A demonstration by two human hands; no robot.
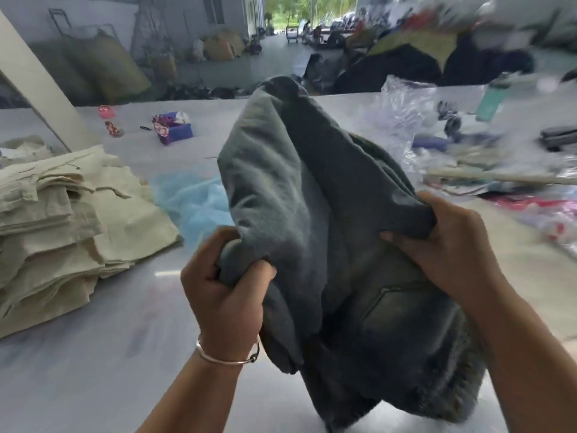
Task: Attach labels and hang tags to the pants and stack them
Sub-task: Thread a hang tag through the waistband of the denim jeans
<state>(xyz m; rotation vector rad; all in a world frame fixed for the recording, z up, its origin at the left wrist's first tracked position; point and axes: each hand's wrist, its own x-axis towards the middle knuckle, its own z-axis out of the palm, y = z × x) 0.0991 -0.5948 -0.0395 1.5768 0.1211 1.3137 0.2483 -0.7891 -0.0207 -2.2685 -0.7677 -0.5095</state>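
**Grey-green pants lifted over a pale table**

Grey, smooth and glossy, the table [93, 354] ran wide under my arms, with a concrete hall behind it, bulging sacks [103, 67] along the left wall and an open doorway showing trees. On the table's left lay a stack of cream pants [62, 220], folded and piled unevenly, with a light blue net [193, 201] just beside it. Further back stood a small purple box [173, 129], open, something pale inside that I could not make out. My left hand [224, 295] gripped a bunched fold of the grey-green pants [327, 214], a bangle [228, 357] on the wrist. My right hand [449, 245] pinched the cloth's other edge, holding the pants up off the table between both hands. Right of that, clear plastic bags [406, 120] lay crumpled near a teal bottle [491, 98].
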